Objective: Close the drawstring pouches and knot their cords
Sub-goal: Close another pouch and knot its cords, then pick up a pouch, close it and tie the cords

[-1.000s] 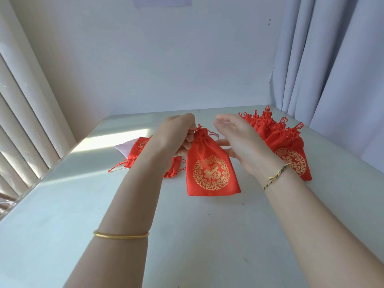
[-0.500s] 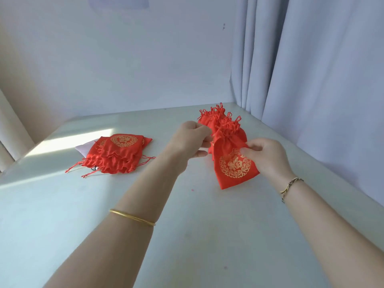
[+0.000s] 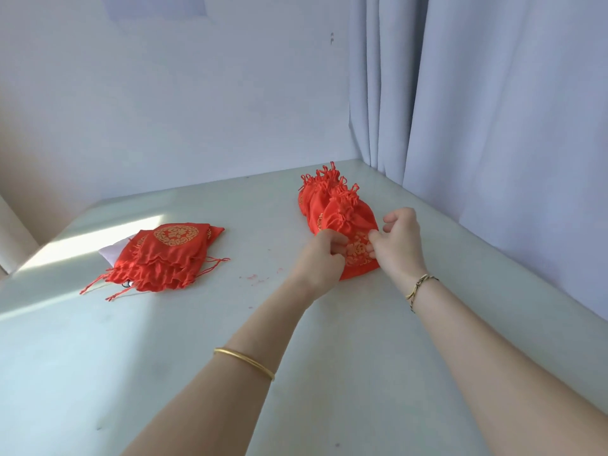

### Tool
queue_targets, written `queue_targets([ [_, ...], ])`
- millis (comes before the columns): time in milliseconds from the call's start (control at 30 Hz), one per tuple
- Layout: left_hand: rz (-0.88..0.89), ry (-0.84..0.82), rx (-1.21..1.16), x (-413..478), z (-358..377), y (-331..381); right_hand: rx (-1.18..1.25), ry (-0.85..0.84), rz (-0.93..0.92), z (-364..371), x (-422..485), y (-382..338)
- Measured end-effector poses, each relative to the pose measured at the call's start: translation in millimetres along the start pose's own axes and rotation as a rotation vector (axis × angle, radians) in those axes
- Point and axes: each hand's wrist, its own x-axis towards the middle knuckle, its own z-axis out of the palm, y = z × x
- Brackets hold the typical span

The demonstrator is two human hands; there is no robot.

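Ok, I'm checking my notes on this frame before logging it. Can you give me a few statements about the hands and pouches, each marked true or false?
1. The left hand and right hand both hold the nearest pouch of the right-hand row. True.
2. The pouches in the left pile are cinched and knotted. False: their mouths lie open, with the cords loose.
3. The gold bangle is on the right wrist. False: it is on the left wrist; the right wrist wears a braided bracelet.
4. A curtain hangs along the right side of the table. True.
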Motion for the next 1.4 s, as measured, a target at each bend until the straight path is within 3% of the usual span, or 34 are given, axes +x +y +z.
queue_targets([
  [333, 0.087, 0.057, -0.087, -13, -12, 8, -0.137, 0.103, -0.094, -8, -25, -11],
  [767, 0.006, 0.064, -0.040, -38, -57, -7, -0.073, 0.114, -0.156, 8, -53, -27],
  [900, -0.045, 0.208, 0.020, -41, -76, -20, -0.023, -0.082, -0.210, 38, -68, -46],
  [1033, -0.091, 0.426, 0.218, -46, -115, -49, 0.020, -0.326, -0.135, 91, -81, -69],
  [1167, -0.200, 0.620, 0.428, -52, -165, -78, 0.054, -0.423, -0.062, 131, -82, -87],
  [1267, -0.230, 0.669, 0.574, -54, -191, -92, 0.104, -0.473, -0.024, 147, -77, -96],
  [1400, -0.187, 0.612, 0.731, -39, -204, -105, 0.110, -0.505, -0.030, 157, -70, -94],
])
